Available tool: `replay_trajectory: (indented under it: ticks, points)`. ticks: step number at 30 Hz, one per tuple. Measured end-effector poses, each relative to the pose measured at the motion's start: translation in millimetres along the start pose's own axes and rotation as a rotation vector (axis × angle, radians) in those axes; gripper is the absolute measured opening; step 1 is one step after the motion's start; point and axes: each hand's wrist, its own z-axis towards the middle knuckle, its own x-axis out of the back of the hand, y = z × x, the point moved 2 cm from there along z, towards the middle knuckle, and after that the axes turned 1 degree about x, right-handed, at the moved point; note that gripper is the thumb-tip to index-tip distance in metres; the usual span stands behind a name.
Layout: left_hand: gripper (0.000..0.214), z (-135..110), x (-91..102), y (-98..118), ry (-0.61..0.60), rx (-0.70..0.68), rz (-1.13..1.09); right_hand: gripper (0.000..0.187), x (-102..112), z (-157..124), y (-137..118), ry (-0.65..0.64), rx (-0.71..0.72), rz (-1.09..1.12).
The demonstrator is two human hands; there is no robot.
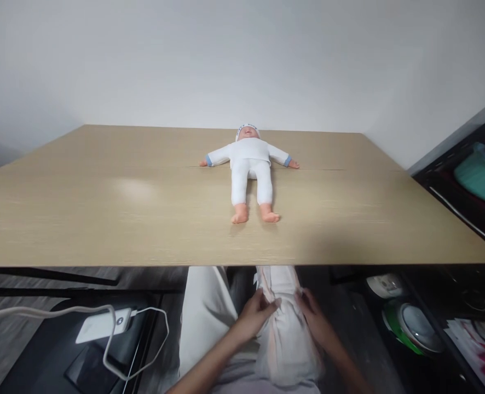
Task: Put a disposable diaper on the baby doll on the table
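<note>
Below the table's near edge, my left hand [255, 316] and my right hand [313, 317] both grip a folded white and pale pink diaper [286, 334] that rests on my lap. Each hand pinches one side of its upper part. A baby doll [250, 169] in a white suit and cap lies face up on the wooden table [103, 213], arms spread, feet toward me. The doll is well away from both hands.
A white power bank [103, 325] with a white cable lies on a dark surface at lower left. Dark shelves at right hold a teal container [480, 175], a green and white bowl [410, 325] and printed papers [478, 342]. A white wall stands behind the table.
</note>
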Motion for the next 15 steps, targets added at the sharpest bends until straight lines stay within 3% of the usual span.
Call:
replay_trajectory:
  ticks: [2,4,6,9,11,13,15]
  points:
    - [0.087,-15,-9.7,23,-0.043,-0.020,-0.134,0.108,1,-19,-24,-0.129,0.104,0.069]
    - [0.081,-49,-15.4,43,-0.060,-0.053,-0.258,0.086,9,-48,-35,-0.196,0.234,0.108]
    - [0.071,-91,-15.0,57,-0.030,-0.058,-0.264,0.070,22,-83,-36,-0.123,0.313,0.135]
    - [0.059,-140,-5.3,71,0.068,-0.117,-0.200,0.076,34,-125,-43,0.036,0.409,0.221]
    - [0.059,-149,3.4,82,0.127,-0.177,-0.197,0.073,29,-134,-64,0.019,0.448,0.197]
    - [0.063,-141,11.9,95,0.153,-0.229,-0.236,0.063,13,-130,-93,-0.122,0.464,0.144]
    - [0.064,-126,20.6,108,0.202,-0.282,-0.253,0.063,-3,-117,-121,-0.147,0.460,0.162]
